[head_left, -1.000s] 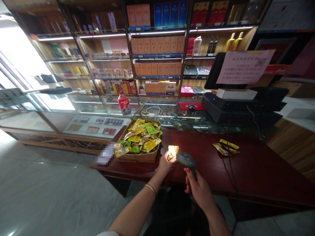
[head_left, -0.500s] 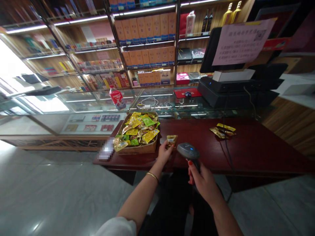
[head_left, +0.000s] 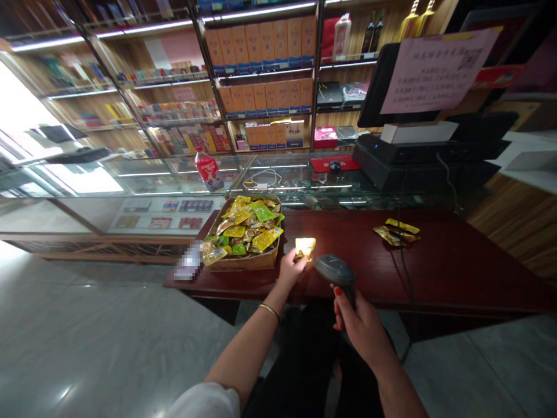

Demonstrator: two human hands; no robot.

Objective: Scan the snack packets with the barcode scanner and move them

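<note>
Pinched in my left hand [head_left: 292, 268] is a small gold snack packet [head_left: 306, 246], held just above or on the dark red table; its upper part is lit bright by a beam. My right hand [head_left: 354, 313] is wrapped round the handle of a grey barcode scanner [head_left: 335, 269], whose head points left at the packet from a short distance. To the left of my left hand stands an open cardboard box [head_left: 243, 265] heaped with yellow, green and gold snack packets [head_left: 243, 226]. Several more loose packets [head_left: 395, 232] lie at the right on the table.
The dark red table [head_left: 456, 267] abuts a glass display counter [head_left: 174, 180]. On the counter are a red-labelled bottle [head_left: 209, 169], a white cable [head_left: 262, 186], a mouse [head_left: 335, 166] and a monitor [head_left: 374, 87]. A black cord [head_left: 405, 273] hangs over the table. A blurred-out object [head_left: 188, 264] lies beside the box.
The scanner's light now shines on the packet in my left hand, and the blue light on the scanner's top is off. Both hands stay almost in place.
</note>
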